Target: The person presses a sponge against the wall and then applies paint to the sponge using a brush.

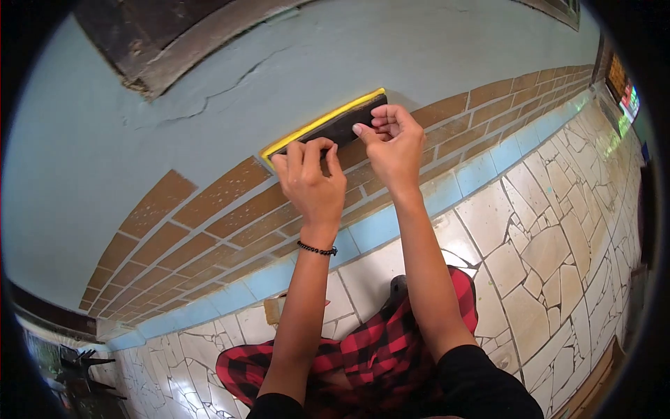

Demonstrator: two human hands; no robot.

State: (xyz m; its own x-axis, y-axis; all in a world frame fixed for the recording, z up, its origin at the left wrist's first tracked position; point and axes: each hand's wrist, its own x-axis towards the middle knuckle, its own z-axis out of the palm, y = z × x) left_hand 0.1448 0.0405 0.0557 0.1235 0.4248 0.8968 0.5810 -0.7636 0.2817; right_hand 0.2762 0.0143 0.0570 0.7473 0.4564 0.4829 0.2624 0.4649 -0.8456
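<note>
A dark rectangular block [340, 129] with a bright yellow layer [322, 124] along its wall side lies against the grey-blue wall, tilted up to the right. My left hand [312, 174], with a black beaded bracelet [316, 248] at the wrist, has its curled fingers on the block's lower left end. At the block's right end, my right hand [392, 143] pinches its lower edge between thumb and fingers. Brown painted brick shapes [251, 209] run along the wall below and beside the block.
Light blue tiles [363, 230] line the wall's base, above a floor of irregular cream tiles [534, 314]. A small brown object [273, 309] lies by my left forearm. A dark wooden frame [160, 63] is at the upper left; dark furniture [84, 377] stands lower left.
</note>
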